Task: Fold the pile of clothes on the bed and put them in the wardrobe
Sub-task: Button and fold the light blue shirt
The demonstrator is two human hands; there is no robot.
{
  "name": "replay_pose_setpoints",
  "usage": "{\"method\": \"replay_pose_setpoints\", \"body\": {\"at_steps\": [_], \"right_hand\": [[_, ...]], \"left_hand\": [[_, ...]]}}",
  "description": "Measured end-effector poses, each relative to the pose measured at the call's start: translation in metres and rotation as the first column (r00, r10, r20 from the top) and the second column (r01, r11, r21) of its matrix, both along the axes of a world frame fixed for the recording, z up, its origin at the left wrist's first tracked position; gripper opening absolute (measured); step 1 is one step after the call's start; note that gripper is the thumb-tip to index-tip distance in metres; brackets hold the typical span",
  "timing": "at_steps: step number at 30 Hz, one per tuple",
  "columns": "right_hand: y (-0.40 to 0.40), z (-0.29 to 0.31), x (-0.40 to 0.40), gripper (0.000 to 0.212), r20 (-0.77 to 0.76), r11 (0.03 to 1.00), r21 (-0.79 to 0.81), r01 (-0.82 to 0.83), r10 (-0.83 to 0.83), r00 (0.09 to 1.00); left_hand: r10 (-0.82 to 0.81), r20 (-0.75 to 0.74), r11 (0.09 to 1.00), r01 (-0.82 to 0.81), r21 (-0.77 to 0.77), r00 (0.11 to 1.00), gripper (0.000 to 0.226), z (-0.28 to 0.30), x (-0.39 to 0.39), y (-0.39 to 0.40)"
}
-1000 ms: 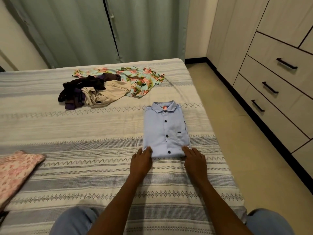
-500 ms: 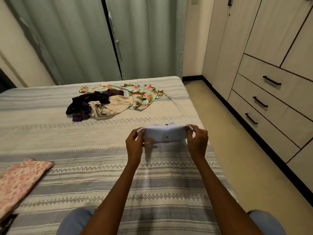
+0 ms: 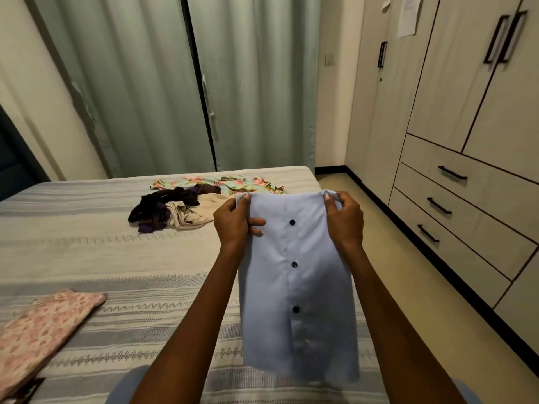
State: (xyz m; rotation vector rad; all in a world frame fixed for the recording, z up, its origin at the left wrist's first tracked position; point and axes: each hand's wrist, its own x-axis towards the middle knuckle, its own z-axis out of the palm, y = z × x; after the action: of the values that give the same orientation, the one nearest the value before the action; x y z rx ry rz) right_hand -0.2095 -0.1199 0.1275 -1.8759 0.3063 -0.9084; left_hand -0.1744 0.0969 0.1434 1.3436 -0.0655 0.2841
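Light blue shirt (image 3: 294,287) held up above the bed (image 3: 87,252), hanging down between both arms. Left hand (image 3: 233,223) with fingers curled around the top left corner; right hand (image 3: 345,218) pinching the top right corner. Unfolded pile of clothes (image 3: 186,205) farther back on the bed. Wardrobe (image 3: 466,112) to the right, doors closed.

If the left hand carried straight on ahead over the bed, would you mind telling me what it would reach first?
Probably the beige garment at the near edge of the unfolded pile, just beyond the left hand holding the blue shirt; depth is hard to judge.
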Motion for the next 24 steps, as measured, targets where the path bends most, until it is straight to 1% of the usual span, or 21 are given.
{"method": "replay_pose_setpoints", "body": {"at_steps": [2, 3, 5, 7, 9, 11, 14, 16, 18, 19, 22, 24], "right_hand": [[-0.008, -0.018, 0.006, 0.031, -0.181, 0.998, -0.051, -0.022, 0.012, 0.983], [-0.01, -0.029, 0.008, 0.031, -0.246, 0.996, -0.086, -0.037, 0.014, 0.969], [-0.013, -0.054, 0.009, 0.033, -0.333, 0.985, -0.16, -0.061, 0.004, 0.943], [-0.014, -0.075, 0.01, 0.031, -0.368, 0.981, -0.17, -0.092, 0.023, 0.929], [-0.016, -0.092, 0.012, 0.026, -0.363, 0.987, -0.084, -0.135, 0.096, 0.927], [-0.016, -0.107, 0.014, 0.023, -0.327, 0.987, 0.017, -0.159, 0.155, 0.932], [-0.015, -0.134, 0.01, 0.02, -0.314, 0.984, 0.065, -0.166, 0.178, 0.933], [-0.013, -0.152, -0.003, 0.013, -0.32, 0.982, 0.081, -0.173, 0.19, 0.928], [-0.009, -0.174, -0.03, 0.013, -0.295, 0.979, 0.091, -0.18, 0.2, 0.934], [-0.007, -0.185, -0.046, 0.014, -0.28, 0.978, 0.097, -0.187, 0.207, 0.937], [0.003, -0.219, -0.095, 0.018, -0.236, 0.971, 0.092, -0.222, 0.238, 0.942], [0.009, -0.24, -0.119, 0.025, -0.246, 0.964, 0.048, -0.261, 0.264, 0.932]], "left_hand": [[0.0, -0.088, 0.999, 0.004, 0.039, 0.996, 0.024, -0.018, 0.007, 0.0], [0.008, -0.13, 0.998, 0.0, 0.062, 0.991, 0.024, -0.028, 0.008, 0.0], [0.05, -0.19, 0.988, -0.021, 0.151, 0.981, 0.027, -0.055, 0.012, 0.001], [0.074, -0.217, 0.97, -0.019, 0.244, 0.973, 0.036, -0.085, 0.018, 0.004], [0.048, -0.241, 0.963, 0.019, 0.268, 0.969, 0.04, -0.111, 0.025, 0.009], [0.018, -0.263, 0.953, 0.063, 0.297, 0.965, 0.039, -0.133, 0.029, 0.013], [0.01, -0.279, 0.949, 0.079, 0.307, 0.96, 0.036, -0.146, 0.015, 0.019], [0.009, -0.289, 0.965, 0.068, 0.253, 0.957, 0.034, -0.151, -0.001, 0.024], [-0.01, -0.31, 0.98, 0.07, 0.185, 0.951, 0.02, -0.163, -0.019, 0.031], [-0.017, -0.319, 0.98, 0.079, 0.182, 0.947, 0.019, -0.168, -0.03, 0.034], [-0.041, -0.352, 0.959, 0.135, 0.248, 0.935, 0.026, -0.188, -0.067, 0.041], [-0.021, -0.381, 0.921, 0.166, 0.351, 0.924, 0.029, -0.206, -0.089, 0.047]]}}
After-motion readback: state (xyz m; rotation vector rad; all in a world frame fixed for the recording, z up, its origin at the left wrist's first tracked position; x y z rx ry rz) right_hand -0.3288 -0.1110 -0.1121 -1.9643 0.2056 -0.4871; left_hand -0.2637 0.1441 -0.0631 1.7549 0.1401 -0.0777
